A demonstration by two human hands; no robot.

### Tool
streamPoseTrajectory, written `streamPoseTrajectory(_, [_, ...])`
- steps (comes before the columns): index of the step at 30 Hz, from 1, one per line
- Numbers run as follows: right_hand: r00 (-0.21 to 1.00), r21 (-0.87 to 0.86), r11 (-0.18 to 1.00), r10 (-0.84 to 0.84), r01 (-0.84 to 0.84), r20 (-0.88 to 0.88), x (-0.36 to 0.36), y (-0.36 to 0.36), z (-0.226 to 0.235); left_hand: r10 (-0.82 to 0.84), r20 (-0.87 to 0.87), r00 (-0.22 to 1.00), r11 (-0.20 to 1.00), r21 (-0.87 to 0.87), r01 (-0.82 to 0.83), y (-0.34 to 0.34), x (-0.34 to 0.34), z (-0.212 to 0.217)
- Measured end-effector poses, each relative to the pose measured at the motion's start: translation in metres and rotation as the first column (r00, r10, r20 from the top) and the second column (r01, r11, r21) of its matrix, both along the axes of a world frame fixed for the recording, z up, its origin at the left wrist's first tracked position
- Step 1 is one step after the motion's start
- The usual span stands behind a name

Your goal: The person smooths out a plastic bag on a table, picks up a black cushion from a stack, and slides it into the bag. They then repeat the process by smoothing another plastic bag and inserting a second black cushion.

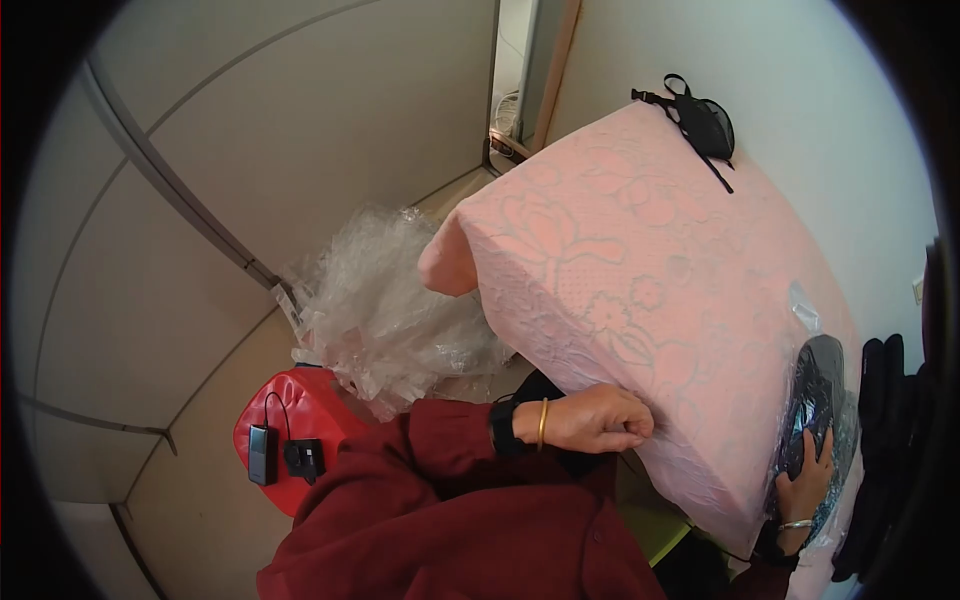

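Making contact, it seems: my right hand [806, 487] splays ungrasping over the plastic-bagged black item [818, 385], my left hand [595, 420] clenches, and lifting likely calls for curled fingers.

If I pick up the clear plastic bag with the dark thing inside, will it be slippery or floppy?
The clear plastic bag would probably be slippery, since its surface looks shiny around the right hand. Its top end would likely flop, because the plastic there looks thin and loose. I can't judge the weight of the dark thing inside.
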State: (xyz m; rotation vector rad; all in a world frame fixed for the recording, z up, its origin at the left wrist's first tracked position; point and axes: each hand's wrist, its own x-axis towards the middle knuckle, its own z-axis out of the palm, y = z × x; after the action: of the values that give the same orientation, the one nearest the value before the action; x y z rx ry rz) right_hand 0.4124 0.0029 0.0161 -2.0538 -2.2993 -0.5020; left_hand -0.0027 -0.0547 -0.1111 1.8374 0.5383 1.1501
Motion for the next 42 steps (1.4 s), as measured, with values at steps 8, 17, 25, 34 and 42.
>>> streamPoseTrajectory(8, [0.925, 0.133, 0.988, -0.123, 0.08, 0.36, -0.047, -0.004, -0.008, 0.128, 0.07, 0.989, 0.935, -0.342, -0.097, -0.034, -0.123, -0.057])
streamPoseTrajectory(17, [0.857, -0.017, 0.869, 0.484, -0.495, -0.178, -0.131, -0.029, -0.048, 0.193, -0.96, 0.203, 0.453, -0.096, -0.886, -0.073, -0.271, -0.243])
streamPoseTrajectory(25, [0.818, -0.01, 0.9, 0.392, -0.436, -0.42, -0.139, -0.031, -0.075, 0.046, -0.998, 0.045, 0.444, -0.02, -0.896, -0.085, -0.294, -0.306])
streamPoseTrajectory(34, [0.8, 0.054, 0.884, 0.445, -0.465, -0.403, -0.139, -0.029, -0.081, 0.385, -0.918, -0.094, 0.131, 0.155, -0.979, -0.108, -0.415, -0.165])
streamPoseTrajectory(42, [0.798, 0.118, 0.878, 0.473, -0.465, -0.374, -0.132, -0.03, -0.083, 0.761, -0.569, -0.31, -0.478, -0.169, -0.862, -0.113, -0.419, -0.019])
